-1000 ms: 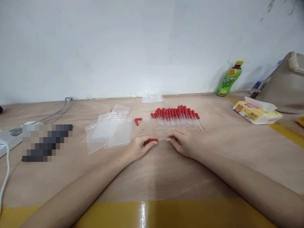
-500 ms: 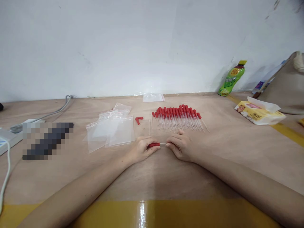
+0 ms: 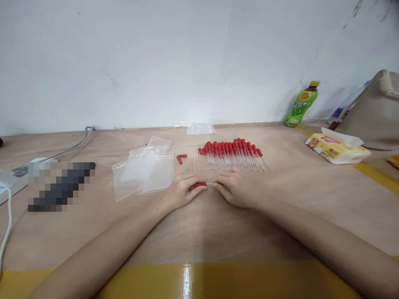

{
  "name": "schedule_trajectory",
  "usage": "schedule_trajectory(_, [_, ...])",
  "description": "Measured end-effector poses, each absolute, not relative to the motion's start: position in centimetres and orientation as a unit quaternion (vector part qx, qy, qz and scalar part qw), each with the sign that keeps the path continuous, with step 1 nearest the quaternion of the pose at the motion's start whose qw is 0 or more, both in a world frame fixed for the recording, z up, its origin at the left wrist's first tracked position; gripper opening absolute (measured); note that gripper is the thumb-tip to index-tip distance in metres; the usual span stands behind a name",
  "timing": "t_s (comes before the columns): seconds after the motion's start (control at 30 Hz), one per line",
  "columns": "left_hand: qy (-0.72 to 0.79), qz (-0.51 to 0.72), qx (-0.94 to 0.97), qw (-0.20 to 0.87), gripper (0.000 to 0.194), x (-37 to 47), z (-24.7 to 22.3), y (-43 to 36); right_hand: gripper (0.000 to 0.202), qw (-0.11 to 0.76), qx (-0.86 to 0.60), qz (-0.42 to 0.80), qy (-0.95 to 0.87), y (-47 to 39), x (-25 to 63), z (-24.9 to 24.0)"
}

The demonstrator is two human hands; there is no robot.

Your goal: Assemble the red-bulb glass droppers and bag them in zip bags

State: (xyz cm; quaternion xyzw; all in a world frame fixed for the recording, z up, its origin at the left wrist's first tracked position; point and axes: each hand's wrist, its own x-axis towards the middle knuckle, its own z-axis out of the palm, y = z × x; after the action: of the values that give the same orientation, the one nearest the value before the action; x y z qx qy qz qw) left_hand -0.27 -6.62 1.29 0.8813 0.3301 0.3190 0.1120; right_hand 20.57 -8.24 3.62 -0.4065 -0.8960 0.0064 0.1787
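Observation:
My left hand [image 3: 182,192] is closed around a red rubber bulb [image 3: 200,184], the end of which shows between thumb and fingers. A short stretch of thin clear tube [image 3: 210,184] runs from the bulb to my right hand [image 3: 230,187], whose fingertips pinch it; the rest of the tube is hidden. Just beyond my hands, several red-bulbed clear droppers [image 3: 232,151] lie side by side in a row. Two loose red bulbs [image 3: 181,158] rest in front of my left hand, and a bare clear tube [image 3: 196,165] lies close to them.
Overlapping clear zip bags [image 3: 157,174] lie to the left, another bag [image 3: 200,129] by the wall. Further left are a blurred dark object [image 3: 64,185] and a power strip with cables [image 3: 18,182]. A green bottle [image 3: 301,106], tissue pack [image 3: 338,149] and beige bag [image 3: 370,116] stand right.
Both hands have shifted slightly away from me and to the left, with the bulb and tube still held between them. The camera view has turned a little.

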Motion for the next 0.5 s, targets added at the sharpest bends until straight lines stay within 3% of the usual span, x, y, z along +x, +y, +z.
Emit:
schedule_trajectory(0.13, [0.361, 0.342, 0.866, 0.047, 0.033, -1.1, 1.4, -5.9, 0.02, 0.198, -0.461, 0.109, -0.858, -6.3, 22.4, 4.5])
schedule_trajectory(0.23, [0.387, 0.326, 0.862, 0.028, 0.029, -1.5, 1.0, -5.5, 0.021, 0.267, -0.574, 0.153, -0.759, -3.3, 24.3, 4.6])
schedule_trajectory(0.33, [0.394, 0.307, 0.865, 0.041, 0.025, -1.5, 0.7, -5.4, 0.024, 0.303, -0.683, 0.093, -0.658, -0.4, 25.3, 4.6])
schedule_trajectory(0.5, [0.396, 0.297, 0.867, 0.053, 0.023, -1.4, 0.7, -5.5, 0.025, 0.258, -0.739, 0.027, -0.622, 1.3, 24.6, 3.8])
